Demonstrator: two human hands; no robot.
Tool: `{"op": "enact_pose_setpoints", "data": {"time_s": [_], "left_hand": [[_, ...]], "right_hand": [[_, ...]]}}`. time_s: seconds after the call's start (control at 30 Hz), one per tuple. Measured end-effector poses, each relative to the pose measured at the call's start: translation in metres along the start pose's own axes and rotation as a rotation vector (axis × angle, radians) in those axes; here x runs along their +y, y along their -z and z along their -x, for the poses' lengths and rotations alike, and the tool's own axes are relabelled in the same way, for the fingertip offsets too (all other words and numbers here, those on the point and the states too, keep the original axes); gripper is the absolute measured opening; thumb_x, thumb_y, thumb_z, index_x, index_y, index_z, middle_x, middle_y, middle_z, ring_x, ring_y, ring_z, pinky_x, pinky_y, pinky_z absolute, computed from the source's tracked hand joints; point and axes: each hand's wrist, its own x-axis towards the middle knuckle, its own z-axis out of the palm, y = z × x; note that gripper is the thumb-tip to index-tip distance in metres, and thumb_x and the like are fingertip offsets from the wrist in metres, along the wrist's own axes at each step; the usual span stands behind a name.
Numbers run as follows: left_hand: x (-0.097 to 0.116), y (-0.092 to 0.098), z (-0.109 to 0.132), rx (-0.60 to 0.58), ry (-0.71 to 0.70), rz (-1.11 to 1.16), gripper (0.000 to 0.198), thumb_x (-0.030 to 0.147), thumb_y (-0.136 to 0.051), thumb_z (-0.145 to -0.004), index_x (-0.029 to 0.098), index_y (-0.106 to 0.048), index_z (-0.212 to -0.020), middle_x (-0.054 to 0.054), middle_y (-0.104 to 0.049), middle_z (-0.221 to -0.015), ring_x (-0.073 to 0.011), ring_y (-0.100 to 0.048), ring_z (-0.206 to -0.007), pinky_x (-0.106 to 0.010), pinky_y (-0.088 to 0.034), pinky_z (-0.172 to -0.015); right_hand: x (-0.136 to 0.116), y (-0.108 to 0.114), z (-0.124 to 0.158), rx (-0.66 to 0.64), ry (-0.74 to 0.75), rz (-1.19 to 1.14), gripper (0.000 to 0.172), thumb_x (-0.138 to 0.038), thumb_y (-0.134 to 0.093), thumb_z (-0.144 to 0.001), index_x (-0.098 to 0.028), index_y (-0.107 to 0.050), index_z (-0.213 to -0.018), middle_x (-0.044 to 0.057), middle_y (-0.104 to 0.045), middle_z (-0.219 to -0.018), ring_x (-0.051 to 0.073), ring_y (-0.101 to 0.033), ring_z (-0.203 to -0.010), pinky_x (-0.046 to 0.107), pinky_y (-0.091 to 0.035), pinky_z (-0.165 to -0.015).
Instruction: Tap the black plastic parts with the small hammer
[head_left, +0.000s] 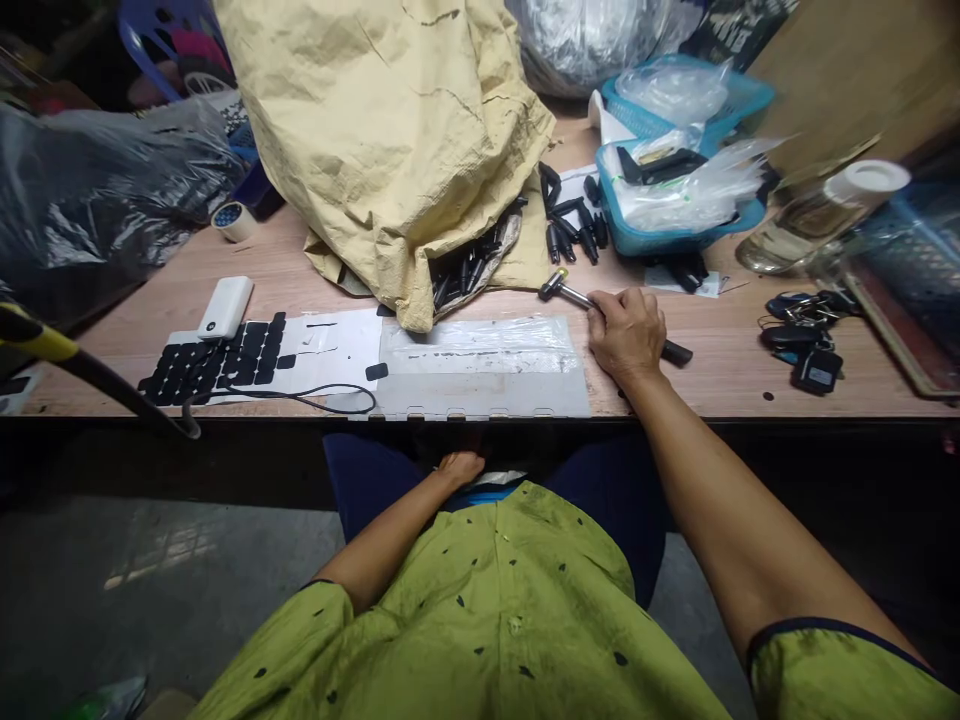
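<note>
My right hand (628, 332) rests on the table with its fingers closed round the shaft of a small hammer (576, 295). The hammer's metal head with a yellowish face points left, and its dark grip sticks out to the right of the hand. Low in my lap, under the table's front edge, is my left hand (463, 466); shadow hides its fingers. Close by it lies something white and blue (491, 490), partly covered by my shirt. In front of me a taped clear sheet (487, 370) lies flat along the table edge.
A large tan sack (390, 130) spills black plastic parts (469, 270). More parts (574, 220) lie beside blue baskets (645, 235). A bottle (817, 220) and keys (806, 340) are right. A white power bank (226, 305), black pads (217, 365), cable (337, 390) and tape roll (234, 222) are left.
</note>
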Motion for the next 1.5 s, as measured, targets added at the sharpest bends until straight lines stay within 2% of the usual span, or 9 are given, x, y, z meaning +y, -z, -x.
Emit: {"op": "enact_pose_setpoints", "data": {"time_s": [0.13, 0.2, 0.27, 0.4, 0.57, 0.67, 1.03, 1.23, 1.5], "left_hand": [[0.022, 0.015, 0.032, -0.033, -0.484, -0.086, 0.036, 0.033, -0.053, -0.097, 0.025, -0.065, -0.13, -0.008, -0.074, -0.117, -0.0222, -0.071, -0.107, -0.032, -0.057, -0.091], [0.039, 0.034, 0.041, 0.124, -0.816, -0.093, 0.031, 0.032, -0.052, -0.098, 0.023, -0.069, -0.121, -0.007, -0.076, -0.102, -0.0185, -0.072, -0.089, -0.029, -0.058, -0.08], [0.057, 0.064, 0.036, 0.389, -0.94, -0.084, 0.027, 0.028, -0.05, -0.099, 0.02, -0.072, -0.113, -0.007, -0.073, -0.089, -0.0157, -0.068, -0.076, -0.027, -0.056, -0.071], [0.079, 0.145, -0.013, 0.827, -0.515, -0.091, 0.026, 0.024, -0.049, -0.097, 0.017, -0.072, -0.107, -0.009, -0.07, -0.091, -0.0189, -0.066, -0.081, -0.03, -0.054, -0.071], [0.074, 0.204, -0.062, 0.9, 0.121, -0.161, 0.021, 0.027, -0.061, -0.09, 0.017, -0.073, -0.103, -0.014, -0.068, -0.109, -0.0289, -0.067, -0.1, -0.038, -0.054, -0.083], [0.063, 0.206, -0.07, 0.901, 0.159, -0.151, 0.019, 0.028, -0.067, -0.086, 0.018, -0.072, -0.101, -0.015, -0.068, -0.113, -0.031, -0.067, -0.101, -0.04, -0.054, -0.084], [0.041, 0.198, -0.05, 1.011, -0.289, 0.04, 0.012, 0.022, -0.066, -0.084, 0.017, -0.074, -0.092, -0.006, -0.067, -0.086, -0.0183, -0.061, -0.077, -0.03, -0.052, -0.071], [0.042, 0.155, -0.02, 0.543, -0.581, 0.146, 0.017, 0.021, -0.075, -0.081, 0.019, -0.076, -0.097, -0.002, -0.063, -0.085, -0.014, -0.059, -0.074, -0.026, -0.051, -0.068], [0.044, 0.137, -0.032, 0.499, -0.461, 0.243, 0.018, 0.022, -0.083, -0.077, 0.019, -0.077, -0.094, -0.002, -0.064, -0.088, -0.0171, -0.062, -0.083, -0.03, -0.052, -0.079]], "right_hand": [[-0.001, 0.002, 0.001, -0.011, 0.006, 0.011, 0.034, -0.031, -0.045, -0.094, -0.025, -0.066, -0.12, 0.012, -0.054, -0.104, 0.029, -0.043, -0.098, 0.039, -0.034, -0.079], [-0.001, 0.002, 0.002, -0.009, 0.008, 0.008, 0.034, -0.031, -0.045, -0.094, -0.025, -0.066, -0.119, 0.012, -0.053, -0.103, 0.029, -0.043, -0.098, 0.039, -0.034, -0.078], [-0.002, 0.003, 0.002, -0.006, 0.002, 0.007, 0.033, -0.032, -0.045, -0.094, -0.025, -0.067, -0.118, 0.012, -0.054, -0.102, 0.029, -0.043, -0.097, 0.038, -0.033, -0.077], [-0.004, 0.002, 0.003, 0.021, -0.006, 0.0, 0.032, -0.031, -0.046, -0.093, -0.024, -0.068, -0.117, 0.012, -0.054, -0.1, 0.029, -0.042, -0.096, 0.037, -0.032, -0.076], [-0.006, 0.0, 0.003, 0.04, -0.001, 0.002, 0.031, -0.029, -0.047, -0.093, -0.025, -0.069, -0.114, 0.011, -0.055, -0.097, 0.027, -0.043, -0.093, 0.036, -0.031, -0.074], [-0.007, 0.001, 0.003, 0.031, -0.008, -0.002, 0.031, -0.029, -0.048, -0.092, -0.025, -0.069, -0.114, 0.011, -0.055, -0.099, 0.028, -0.043, -0.094, 0.037, -0.032, -0.074], [-0.009, 0.003, 0.001, 0.034, -0.024, -0.062, 0.031, -0.03, -0.047, -0.092, -0.025, -0.07, -0.112, 0.012, -0.056, -0.098, 0.029, -0.043, -0.095, 0.038, -0.032, -0.075], [-0.008, 0.003, 0.002, 0.035, -0.02, -0.044, 0.031, -0.032, -0.047, -0.093, -0.025, -0.07, -0.111, 0.011, -0.057, -0.098, 0.028, -0.044, -0.095, 0.037, -0.033, -0.075], [-0.012, 0.02, 0.008, -0.007, -0.057, -0.149, 0.026, -0.034, -0.05, -0.091, -0.024, -0.073, -0.097, 0.01, -0.06, -0.091, 0.027, -0.05, -0.088, 0.036, -0.038, -0.071]]}}
